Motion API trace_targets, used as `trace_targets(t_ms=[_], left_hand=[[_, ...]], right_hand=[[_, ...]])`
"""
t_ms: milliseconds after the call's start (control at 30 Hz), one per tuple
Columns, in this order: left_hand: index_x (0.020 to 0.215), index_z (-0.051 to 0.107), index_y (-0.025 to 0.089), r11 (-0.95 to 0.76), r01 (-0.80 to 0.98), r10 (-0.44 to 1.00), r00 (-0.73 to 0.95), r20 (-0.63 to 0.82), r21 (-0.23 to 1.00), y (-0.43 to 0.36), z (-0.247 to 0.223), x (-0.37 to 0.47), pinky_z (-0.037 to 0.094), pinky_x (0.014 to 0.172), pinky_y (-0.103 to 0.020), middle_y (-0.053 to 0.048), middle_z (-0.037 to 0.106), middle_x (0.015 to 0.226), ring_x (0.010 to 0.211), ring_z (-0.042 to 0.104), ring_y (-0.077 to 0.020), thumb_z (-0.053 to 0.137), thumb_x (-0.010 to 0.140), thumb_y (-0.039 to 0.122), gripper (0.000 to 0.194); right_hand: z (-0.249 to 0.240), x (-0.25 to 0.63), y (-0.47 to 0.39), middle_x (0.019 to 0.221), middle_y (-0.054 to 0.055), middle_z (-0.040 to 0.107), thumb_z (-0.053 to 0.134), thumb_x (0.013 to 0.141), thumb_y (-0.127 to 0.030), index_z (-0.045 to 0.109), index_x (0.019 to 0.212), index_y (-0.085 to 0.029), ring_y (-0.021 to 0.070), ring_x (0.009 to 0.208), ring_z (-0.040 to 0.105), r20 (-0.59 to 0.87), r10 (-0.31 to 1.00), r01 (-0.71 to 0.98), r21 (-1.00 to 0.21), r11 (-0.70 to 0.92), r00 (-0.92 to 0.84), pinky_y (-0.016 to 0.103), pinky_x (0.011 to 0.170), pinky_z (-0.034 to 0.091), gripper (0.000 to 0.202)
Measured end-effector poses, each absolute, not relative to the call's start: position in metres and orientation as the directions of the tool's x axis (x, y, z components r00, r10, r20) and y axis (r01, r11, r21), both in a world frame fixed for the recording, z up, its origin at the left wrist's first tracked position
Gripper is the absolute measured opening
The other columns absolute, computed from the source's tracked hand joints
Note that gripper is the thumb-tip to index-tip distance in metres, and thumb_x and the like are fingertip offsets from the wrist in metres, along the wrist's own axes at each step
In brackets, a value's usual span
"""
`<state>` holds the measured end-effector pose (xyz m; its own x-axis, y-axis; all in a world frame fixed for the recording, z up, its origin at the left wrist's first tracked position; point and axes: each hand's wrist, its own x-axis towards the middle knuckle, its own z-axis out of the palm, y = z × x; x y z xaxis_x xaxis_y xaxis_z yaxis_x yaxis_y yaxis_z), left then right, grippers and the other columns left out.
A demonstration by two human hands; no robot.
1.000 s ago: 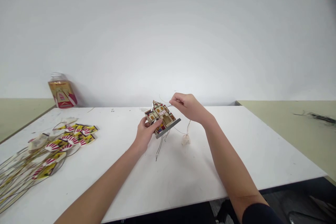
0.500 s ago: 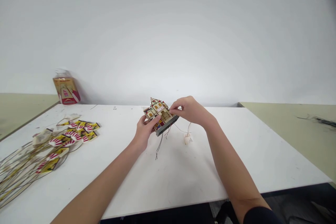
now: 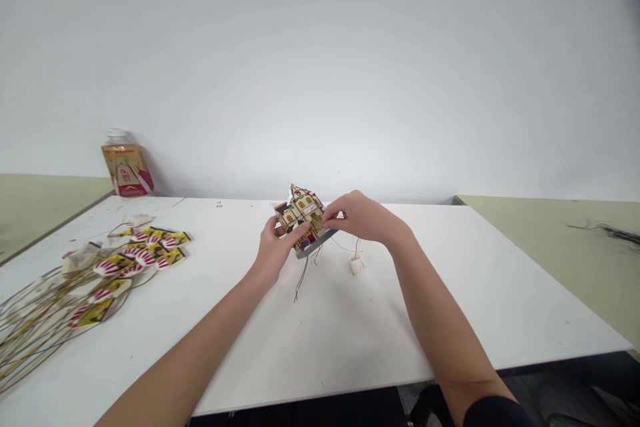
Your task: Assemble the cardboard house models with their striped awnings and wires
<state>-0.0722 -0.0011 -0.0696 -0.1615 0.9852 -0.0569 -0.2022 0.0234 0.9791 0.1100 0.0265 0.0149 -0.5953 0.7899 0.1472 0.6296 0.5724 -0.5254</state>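
Observation:
A small model house with yellow windows, cream walls and a grey base is tilted above the white table. My left hand grips its left side, the thumb lying across the front. At the front of the house, on its right part, my right hand has thumb and forefinger pinched together; what is between the fingertips is too small to tell. Thin dark wires dangle from under the base. Below the right hand, a small whitish square piece with thin wires is at the table.
Several red, white and yellow printed pieces on long wires lie on the left of the white table. A bottle of amber liquid stands against the wall. Dark wires lie on the beige surface at right.
The model house has turned slightly in my left hand. My right hand has shifted a little down and left against its front. The whitish square piece has turned slightly.

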Motion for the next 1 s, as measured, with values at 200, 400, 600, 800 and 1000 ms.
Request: trace_targets(t_ms=[200,400,600,800,1000], left_hand=[[0.113,0.052,0.019,-0.003,-0.129,0.986,-0.168,-0.018,0.992,-0.003,-0.069,-0.072,0.056,0.070,-0.034,-0.010,0.067,0.101,0.082,0.067,-0.0219,0.080,0.058,0.041,0.066],[0.112,0.053,0.020,-0.011,-0.069,0.986,-0.169,-0.001,0.998,-0.004,-0.069,-0.072,0.056,0.069,-0.032,-0.010,0.066,0.103,0.086,0.066,-0.0221,0.079,0.059,0.042,0.063],[0.111,0.053,0.020,0.018,-0.049,0.986,-0.166,-0.026,0.999,-0.004,-0.070,-0.072,0.057,0.068,-0.031,-0.010,0.067,0.101,0.085,0.066,-0.0223,0.079,0.060,0.042,0.062],[0.112,0.053,0.020,0.051,-0.048,0.990,-0.130,-0.057,0.998,-0.004,-0.071,-0.072,0.057,0.070,-0.032,-0.010,0.067,0.102,0.087,0.067,-0.0233,0.079,0.060,0.043,0.062],[0.114,0.053,0.019,0.079,-0.039,0.986,-0.144,-0.084,0.996,0.000,-0.075,-0.073,0.056,0.070,-0.031,-0.011,0.067,0.102,0.087,0.067,-0.0233,0.079,0.060,0.044,0.064]], right_hand=[[0.009,0.103,0.028,0.071,0.000,0.062,0.053,0.076,-0.020,0.068,0.070,-0.024,0.0091,0.054,0.044,0.087,0.812,0.710,-0.438,0.552,-0.578,0.024,0.049,0.028,0.016],[0.004,0.099,0.027,0.065,0.000,0.058,0.054,0.075,-0.017,0.060,0.061,-0.021,0.0077,0.048,0.038,0.038,0.824,0.762,-0.356,0.540,-0.566,0.025,0.048,0.024,0.015],[0.004,0.096,0.023,0.064,0.002,0.056,0.049,0.075,-0.017,0.048,0.057,-0.019,0.0094,0.047,0.038,-0.070,0.841,0.829,-0.234,0.509,-0.536,0.027,0.047,0.025,0.018],[0.010,0.089,0.018,0.066,0.004,0.058,0.048,0.073,-0.020,0.050,0.062,-0.019,0.0150,0.054,0.050,-0.251,0.844,0.879,-0.083,0.469,-0.474,0.028,0.051,0.032,0.011],[0.011,0.086,0.018,0.070,0.001,0.060,0.050,0.072,-0.034,0.052,0.067,-0.021,0.0165,0.062,0.056,-0.332,0.804,0.860,-0.048,0.508,-0.494,0.028,0.054,0.036,0.013]])
